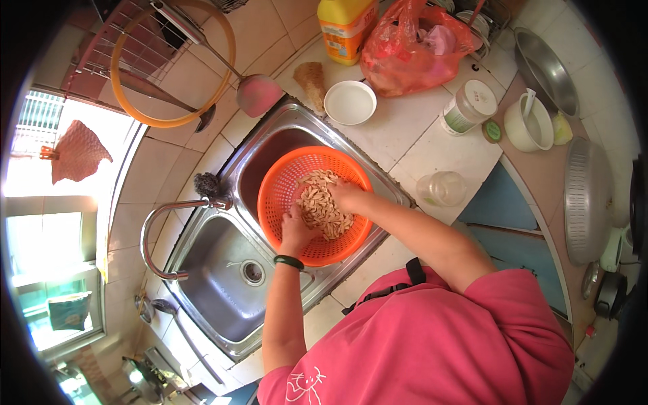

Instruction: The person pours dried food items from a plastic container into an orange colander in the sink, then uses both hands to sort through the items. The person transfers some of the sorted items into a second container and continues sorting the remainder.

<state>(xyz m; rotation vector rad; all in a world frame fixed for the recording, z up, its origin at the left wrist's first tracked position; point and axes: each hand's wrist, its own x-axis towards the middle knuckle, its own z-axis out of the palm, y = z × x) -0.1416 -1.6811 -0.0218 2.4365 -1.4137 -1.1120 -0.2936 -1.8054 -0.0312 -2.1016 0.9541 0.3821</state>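
Observation:
An orange perforated plastic basket (275, 174) rests over the double stainless steel sink (223, 288), mostly across the upper basin. Inside it lies a heap of small pale food pieces (329, 215), their kind unclear. My left hand (298, 230) reaches into the basket at the heap's lower left edge, thumb and fingers apart, with a dark bangle on the wrist. From the right, my right hand (347, 196) dips into the upper right of the heap. Its fingertips are partly hidden among the pieces, so its grip is unclear.
A curved faucet (147, 238) arches over the lower basin, beside a scouring pad (206, 185). On the tiled counter stand a white bowl (350, 103), a yellow jug (341, 30), a red plastic bag (405, 61), a lidded jar (468, 107) and a clear plastic container (441, 189).

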